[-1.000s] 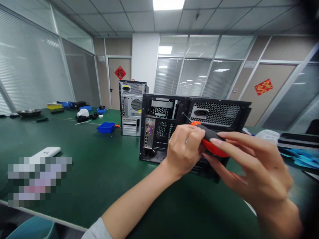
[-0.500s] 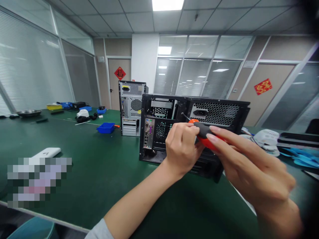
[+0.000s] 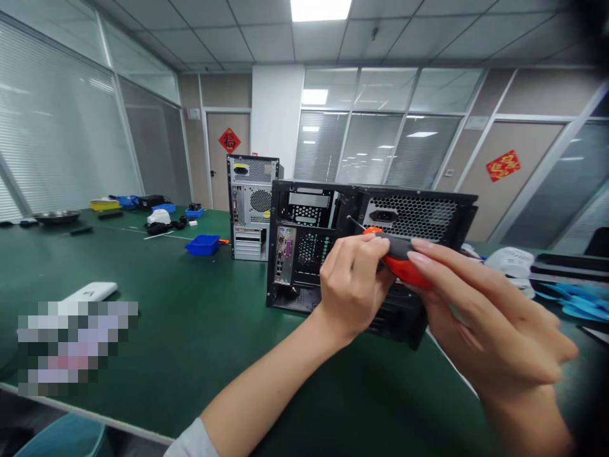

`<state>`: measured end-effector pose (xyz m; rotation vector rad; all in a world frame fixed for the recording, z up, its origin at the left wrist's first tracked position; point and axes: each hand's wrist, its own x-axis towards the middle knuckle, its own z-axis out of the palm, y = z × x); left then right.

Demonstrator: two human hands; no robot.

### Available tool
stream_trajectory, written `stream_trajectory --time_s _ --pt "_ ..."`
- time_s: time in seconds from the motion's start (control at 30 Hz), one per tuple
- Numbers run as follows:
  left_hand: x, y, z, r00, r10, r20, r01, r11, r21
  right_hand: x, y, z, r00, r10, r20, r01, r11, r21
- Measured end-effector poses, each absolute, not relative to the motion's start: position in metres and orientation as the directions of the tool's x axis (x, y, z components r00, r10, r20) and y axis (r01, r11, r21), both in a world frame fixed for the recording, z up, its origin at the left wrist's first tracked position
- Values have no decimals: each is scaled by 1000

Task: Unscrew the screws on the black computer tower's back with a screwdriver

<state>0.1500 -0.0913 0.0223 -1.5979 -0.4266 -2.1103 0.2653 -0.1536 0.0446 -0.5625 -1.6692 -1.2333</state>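
Observation:
A black computer case (image 3: 419, 219) lies on its side on the green table (image 3: 190, 343), its rear panel facing me. A screwdriver (image 3: 397, 257) with a red and black handle points its thin shaft at the rear panel near the power supply grille. My left hand (image 3: 352, 285) is closed around the front of the handle. My right hand (image 3: 480, 317) grips the back of the handle, its fingers long and curved over it.
A silver-backed computer tower (image 3: 251, 206) stands upright behind the black case. A blue tray (image 3: 202, 244) and small items lie farther left. A white flat device (image 3: 88, 292) is at the near left. White and blue objects (image 3: 514, 261) lie at the right.
The two hands and the screwdriver have shifted only slightly; the right hand's fingers have turned a little on the handle. The case has not moved.

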Motion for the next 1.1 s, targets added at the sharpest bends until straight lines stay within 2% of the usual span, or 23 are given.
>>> stream_trajectory --time_s 0.47,0.83,1.1 --pt "151 -92 22 -192 -175 966 486 -872 -62 263 -151 49 -412 -224 883 805 364 468" --pt "155 -91 18 -163 -145 976 399 -914 -69 266 -149 42 -327 -204 923 853 357 381" --pt "164 -87 9 -333 -16 943 284 -955 84 267 -151 38 -311 -144 939 850 401 343"
